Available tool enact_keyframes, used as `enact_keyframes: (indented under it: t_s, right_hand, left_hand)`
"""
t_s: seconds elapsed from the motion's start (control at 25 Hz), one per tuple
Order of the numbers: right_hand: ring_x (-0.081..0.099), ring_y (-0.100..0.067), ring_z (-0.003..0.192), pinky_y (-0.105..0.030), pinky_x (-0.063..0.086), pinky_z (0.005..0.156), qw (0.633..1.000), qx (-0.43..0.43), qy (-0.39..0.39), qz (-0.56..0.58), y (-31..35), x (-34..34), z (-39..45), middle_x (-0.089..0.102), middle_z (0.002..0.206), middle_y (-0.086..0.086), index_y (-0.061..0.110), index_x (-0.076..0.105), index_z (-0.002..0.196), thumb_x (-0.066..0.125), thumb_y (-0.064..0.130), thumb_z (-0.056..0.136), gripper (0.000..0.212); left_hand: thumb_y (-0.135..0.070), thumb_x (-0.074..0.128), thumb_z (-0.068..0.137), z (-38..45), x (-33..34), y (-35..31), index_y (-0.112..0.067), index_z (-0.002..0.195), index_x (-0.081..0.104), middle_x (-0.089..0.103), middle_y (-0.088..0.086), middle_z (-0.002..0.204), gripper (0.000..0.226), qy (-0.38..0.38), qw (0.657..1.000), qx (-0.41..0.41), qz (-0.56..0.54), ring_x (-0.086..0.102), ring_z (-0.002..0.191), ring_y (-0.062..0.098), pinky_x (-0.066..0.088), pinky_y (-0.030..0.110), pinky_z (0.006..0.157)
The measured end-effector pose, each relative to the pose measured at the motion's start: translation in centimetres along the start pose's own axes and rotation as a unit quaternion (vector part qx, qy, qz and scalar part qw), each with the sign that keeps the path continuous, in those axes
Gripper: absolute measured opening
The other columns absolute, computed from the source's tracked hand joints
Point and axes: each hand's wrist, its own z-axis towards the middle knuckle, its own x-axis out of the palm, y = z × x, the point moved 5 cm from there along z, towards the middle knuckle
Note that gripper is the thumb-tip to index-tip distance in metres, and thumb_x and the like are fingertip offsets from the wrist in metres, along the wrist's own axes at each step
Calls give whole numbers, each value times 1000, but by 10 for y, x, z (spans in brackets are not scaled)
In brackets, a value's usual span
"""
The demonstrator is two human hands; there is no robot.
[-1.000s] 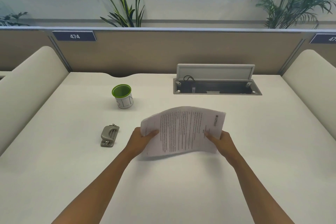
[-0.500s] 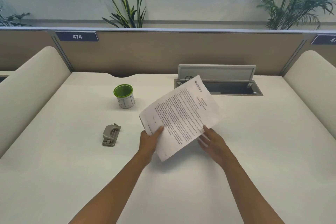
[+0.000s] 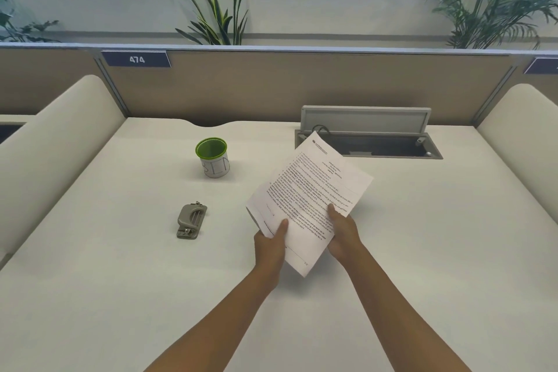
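Note:
A thin stack of printed white papers [image 3: 311,190] is held tilted above the middle of the white desk [image 3: 120,281], its top corner pointing away to the upper left. My left hand [image 3: 270,246] grips the lower left edge with the thumb on top. My right hand [image 3: 342,231] holds the lower right edge, thumb pressed on the printed side. A grey hole punch [image 3: 191,221] lies on the desk to the left of the papers. Behind the punch stands a white cup with a green rim [image 3: 212,157].
An open cable hatch [image 3: 368,142] with its lid raised is set into the desk behind the papers. A tan partition [image 3: 271,84] labelled 474 closes the back. Padded cream dividers [image 3: 54,142] bound the desk left and right. Plants stand behind the partition.
The papers turned from lying sideways to pointing away from me. My right hand let go of the edge, then took hold of the lower right edge again.

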Motion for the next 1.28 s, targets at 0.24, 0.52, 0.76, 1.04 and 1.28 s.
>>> enact_keyframes:
  t_s: [0.24,0.52,0.76,1.04,1.28]
  right_hand:
    - [65,-31,117,-55,49,105,993,-10,-60,-96,-8,-20,12,69,127,-6,17,61,131,60,18,100,31]
    - [68,-31,104,-52,52,101,964,-25,-83,-251,-26,-37,24,72,116,-9,16,66,112,62,16,98,15]
    - [70,-28,103,-49,54,97,965,-10,-19,-260,-45,-16,29,74,110,-5,15,67,114,64,15,98,17]
    - [74,-27,103,-47,57,95,954,7,61,-292,-80,31,35,76,114,-8,11,69,117,65,14,96,22]
    - [74,-24,105,-49,56,98,943,10,93,-318,-106,61,42,78,112,-3,16,71,117,66,20,95,23]
  left_hand:
    - [-17,69,91,10,-28,5,-21,120,65,74,-2,113,30,45,999,-15,22,69,104,19,59,40,86]
    - [-7,64,88,49,-94,-40,-13,114,62,72,9,101,27,-35,994,23,97,66,78,21,54,35,71]
    - [-20,68,84,93,-169,-87,-18,105,66,62,2,100,21,-189,937,158,247,64,96,28,57,40,78]
    - [-38,65,89,128,-211,-86,-17,112,58,59,6,106,31,-171,951,24,257,56,107,28,44,34,76]
    - [-38,60,95,133,-216,-79,-11,90,62,59,1,84,28,-118,974,-23,190,51,76,14,35,25,66]
